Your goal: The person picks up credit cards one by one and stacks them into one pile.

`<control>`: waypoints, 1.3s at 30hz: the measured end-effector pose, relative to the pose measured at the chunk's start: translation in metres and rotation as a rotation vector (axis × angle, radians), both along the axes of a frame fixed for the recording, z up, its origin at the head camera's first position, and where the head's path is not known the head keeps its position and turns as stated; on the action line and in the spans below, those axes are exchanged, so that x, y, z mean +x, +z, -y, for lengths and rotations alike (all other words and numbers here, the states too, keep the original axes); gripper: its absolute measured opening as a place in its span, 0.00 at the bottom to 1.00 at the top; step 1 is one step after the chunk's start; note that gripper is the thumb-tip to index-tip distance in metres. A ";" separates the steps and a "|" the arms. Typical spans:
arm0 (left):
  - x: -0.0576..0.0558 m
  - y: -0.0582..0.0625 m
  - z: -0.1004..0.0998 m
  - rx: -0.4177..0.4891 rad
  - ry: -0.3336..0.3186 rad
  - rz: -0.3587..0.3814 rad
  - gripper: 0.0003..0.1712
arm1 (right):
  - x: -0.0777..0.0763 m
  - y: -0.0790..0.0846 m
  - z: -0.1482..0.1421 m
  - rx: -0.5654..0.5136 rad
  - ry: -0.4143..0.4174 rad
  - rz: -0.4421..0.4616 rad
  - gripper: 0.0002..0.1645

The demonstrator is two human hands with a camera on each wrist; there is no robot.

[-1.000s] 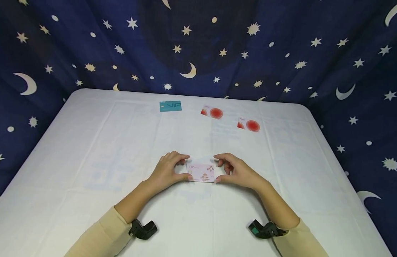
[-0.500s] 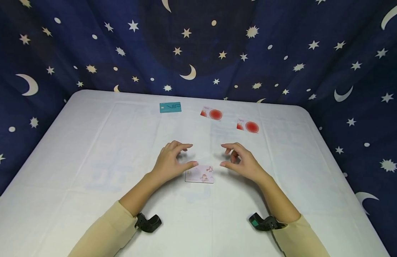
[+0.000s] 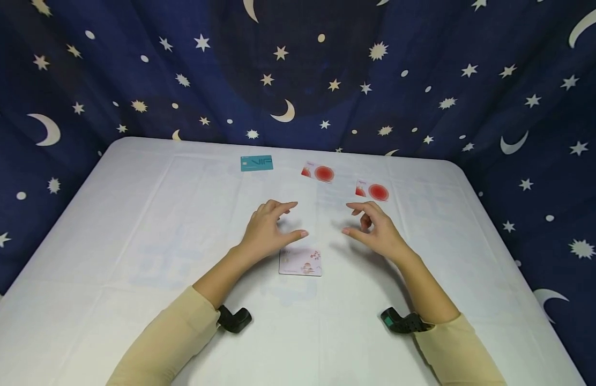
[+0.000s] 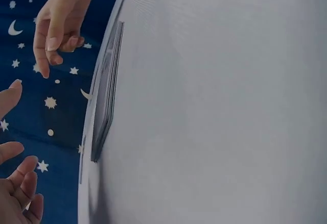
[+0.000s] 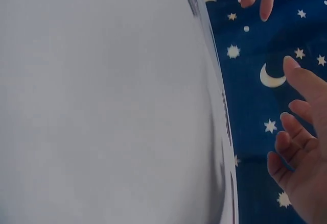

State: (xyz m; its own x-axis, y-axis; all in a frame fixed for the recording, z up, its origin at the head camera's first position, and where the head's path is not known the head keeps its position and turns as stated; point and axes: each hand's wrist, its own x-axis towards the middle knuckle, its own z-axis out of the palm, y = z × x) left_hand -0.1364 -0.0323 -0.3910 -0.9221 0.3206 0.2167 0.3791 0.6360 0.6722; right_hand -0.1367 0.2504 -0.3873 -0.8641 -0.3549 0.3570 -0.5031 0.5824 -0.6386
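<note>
A small stack of cards lies on the white table, topped by a pale pink card (image 3: 300,262) with flowers printed on it. In the left wrist view the layered edges of the card stack (image 4: 108,96) show. Just beyond its upper left side hovers my left hand (image 3: 269,230), thumb and fingers spread apart and holding nothing. My right hand (image 3: 379,231) hangs in the air to the right of the stack, its thumb and forefinger apart with nothing between them. In the right wrist view most of the stack is out of sight.
Along the far side lie a teal VIP card (image 3: 256,163) and two white cards with red circles, the middle card (image 3: 318,171) and the right card (image 3: 372,190). A dark blue curtain (image 3: 206,64) with stars and moons hangs behind the table (image 3: 134,321).
Both hands have left the edges of the card stack, lifting forward and away. The right hand has also drifted a little to the right. The stack stays where it was.
</note>
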 end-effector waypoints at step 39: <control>-0.062 0.030 -0.094 -0.268 -0.019 0.077 0.50 | -0.035 0.008 -0.071 0.239 -0.342 0.140 0.44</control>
